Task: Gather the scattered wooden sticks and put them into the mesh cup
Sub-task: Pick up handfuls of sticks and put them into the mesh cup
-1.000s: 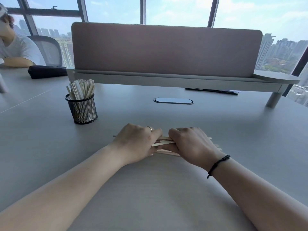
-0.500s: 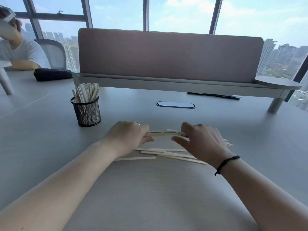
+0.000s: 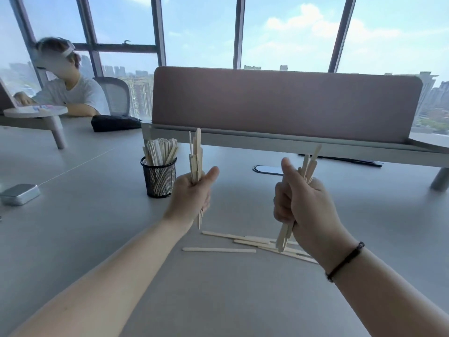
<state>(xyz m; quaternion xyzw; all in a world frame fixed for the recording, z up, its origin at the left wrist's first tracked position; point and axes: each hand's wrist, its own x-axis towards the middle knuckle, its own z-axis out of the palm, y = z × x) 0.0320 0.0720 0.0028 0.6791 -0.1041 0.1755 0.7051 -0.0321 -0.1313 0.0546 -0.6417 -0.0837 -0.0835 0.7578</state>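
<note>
Both hands now raised off the worktop [image 3: 73, 239]; half a second ago they were low, pulling one bundle apart between them. Left hand [image 3: 192, 193]: grip closed in a fist around an upright bundle of wooden sticks [image 3: 196, 154], thumb pointing up, stick ends showing above and below the fist. Right hand [image 3: 303, 203]: grip likewise closed around a second bundle [image 3: 309, 164], tilted slightly right at the top, lower ends hanging just over the worktop. Loose sticks [image 3: 243, 242] lie flat on the worktop near the person, between and below the hands, same spot as before. Mesh cup [image 3: 159, 177] stands upright, far left of the left hand, already holding many sticks. View has tipped upward since the earlier frame.
</note>
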